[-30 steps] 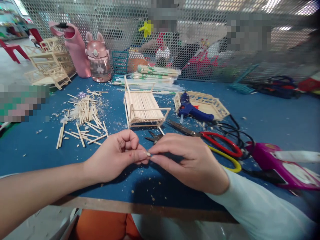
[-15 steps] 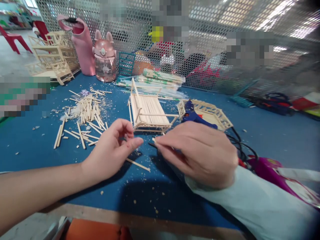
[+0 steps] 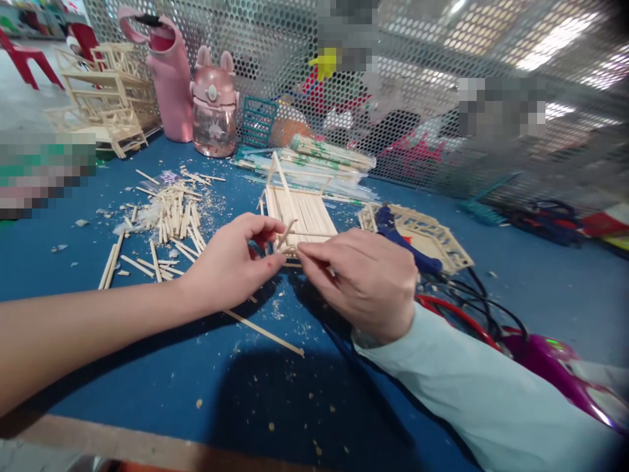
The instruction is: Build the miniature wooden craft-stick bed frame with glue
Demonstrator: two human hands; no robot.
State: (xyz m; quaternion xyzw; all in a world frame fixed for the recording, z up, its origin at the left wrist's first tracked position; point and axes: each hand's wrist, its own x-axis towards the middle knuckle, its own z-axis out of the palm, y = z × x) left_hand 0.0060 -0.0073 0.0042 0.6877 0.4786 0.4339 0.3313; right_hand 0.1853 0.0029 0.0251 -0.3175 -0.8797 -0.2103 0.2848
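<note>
A small frame of wooden sticks [image 3: 307, 213] with a slatted surface stands on the blue table in front of me. My left hand [image 3: 240, 262] is at its near left corner, thumb and index finger curved with a gap between them beside an upright stick. My right hand [image 3: 361, 278] is pinched at the near edge, close to my left fingertips; a tiny pale piece shows at its fingertips, partly hidden. A long loose stick [image 3: 265, 333] lies on the table below my hands.
Cut sticks [image 3: 177, 213] lie in a pile at left. A pink bottle [image 3: 171, 85], a clear bottle [image 3: 215, 115] and bundled sticks [image 3: 331, 154] stand or lie behind. At right are a blue glue gun [image 3: 405, 242], a wooden tray-like frame [image 3: 452, 246] and cables [image 3: 457, 314].
Both hands have moved up to the near left corner of the stick frame. My right hand has moved left, closer to my left fingertips. The camera view has shifted slightly.
</note>
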